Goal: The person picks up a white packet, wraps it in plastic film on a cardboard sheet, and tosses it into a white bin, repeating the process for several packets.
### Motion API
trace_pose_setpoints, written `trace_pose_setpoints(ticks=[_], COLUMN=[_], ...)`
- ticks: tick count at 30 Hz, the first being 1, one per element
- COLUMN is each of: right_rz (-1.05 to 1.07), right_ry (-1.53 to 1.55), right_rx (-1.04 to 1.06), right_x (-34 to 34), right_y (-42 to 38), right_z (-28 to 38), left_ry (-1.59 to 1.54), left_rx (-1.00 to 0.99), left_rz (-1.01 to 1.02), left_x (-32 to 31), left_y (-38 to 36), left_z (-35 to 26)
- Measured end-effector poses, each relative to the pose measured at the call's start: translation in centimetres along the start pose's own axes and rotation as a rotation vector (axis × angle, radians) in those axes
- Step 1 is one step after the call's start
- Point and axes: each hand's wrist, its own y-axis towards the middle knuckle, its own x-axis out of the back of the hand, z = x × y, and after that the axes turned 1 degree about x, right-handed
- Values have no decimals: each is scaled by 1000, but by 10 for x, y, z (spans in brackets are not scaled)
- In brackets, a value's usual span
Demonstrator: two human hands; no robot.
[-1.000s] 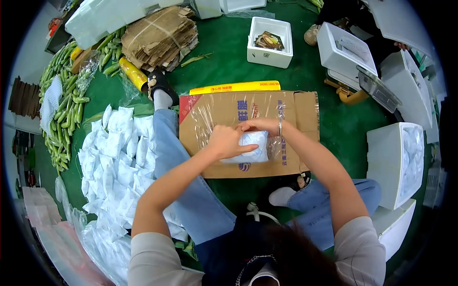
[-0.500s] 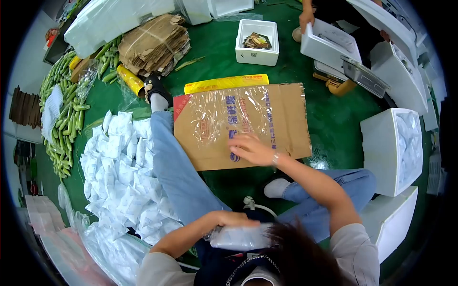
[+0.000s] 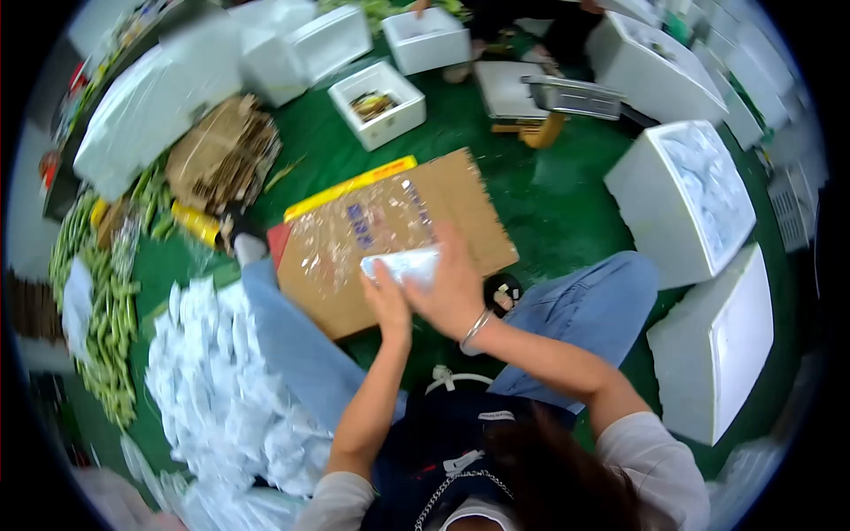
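Where the two hands meet over the carton, one white packet is held between them, its far side exposed. By the left hand, half curled, the packet's left end is gripped, with fingertips laid against it. By the right hand, more nearly flat and blurred by motion, the other end is covered; its fingers are only slightly bent. Both ends appear to be enclosed so that a soft, slippery thing is steadied from two sides. Whether the carton is touched by the packet cannot be told.

The carton is laid flat between the legs, presumably so that it can serve as a low work surface. Clear film is spread over its top, and a yellow strip is set along its far edge. To the left, a pile of similar packets is heaped beside the left leg, probably for easy reach. On the right, more pale bags are held in a foam box, perhaps because its walls contain them.
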Motion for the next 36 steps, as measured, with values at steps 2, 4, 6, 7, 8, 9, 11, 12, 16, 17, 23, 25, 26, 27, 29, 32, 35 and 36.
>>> trace_pose_setpoints(ticks=[2,4,6,7,8,9,11,12,16,17,23,25,26,27,29,32,35,36], right_rz=[195,204,210,435,479,519,383,281,-97,-126,-505,-839,-937,-1031,-1265,-1455,-1579,-1521], right_ry=[-273,-326,-249,-335,-166,-215,-136,-83,251,379,1170,1371,1515,1660,1556,1719,1303,1183], right_rx=[213,460,703,786,675,648,558,283,-432,-549,-1014,-962,-893,-810,-492,-110,-244,-238], right_x=[17,32,54,56,57,62,88,108,160,164,212,251,285,323,394,499,531,530], right_y=[-5,-12,-20,-24,-33,-34,-32,-27,4,7,22,21,20,22,34,57,103,110], right_z=[8,4,5,1,-6,-11,-28,-38,-90,-107,-230,-305,-333,-352,-357,-446,-441,-434], left_ry=[-429,-572,-470,-395,-302,-208,-12,90,669,680,140,-279,-230,-178,-72,321,433,403], left_rx=[397,754,935,991,1033,1059,1012,940,204,204,-604,-434,-369,-307,-225,-33,40,121], left_rz=[320,663,933,1051,1153,1244,1395,1454,1624,1626,1097,1042,1120,1195,1177,1007,864,781], left_x=[3,-31,-46,-52,-53,-51,-55,-59,-104,-118,-218,-244,-244,-238,-209,-123,-17,32], left_y=[41,27,21,15,3,-7,-19,-22,-40,-42,-65,-76,-69,-50,-12,30,78,96], left_z=[84,10,-5,-12,-17,-21,-35,-44,-125,-128,-166,-177,-170,-155,-97,-54,0,32])
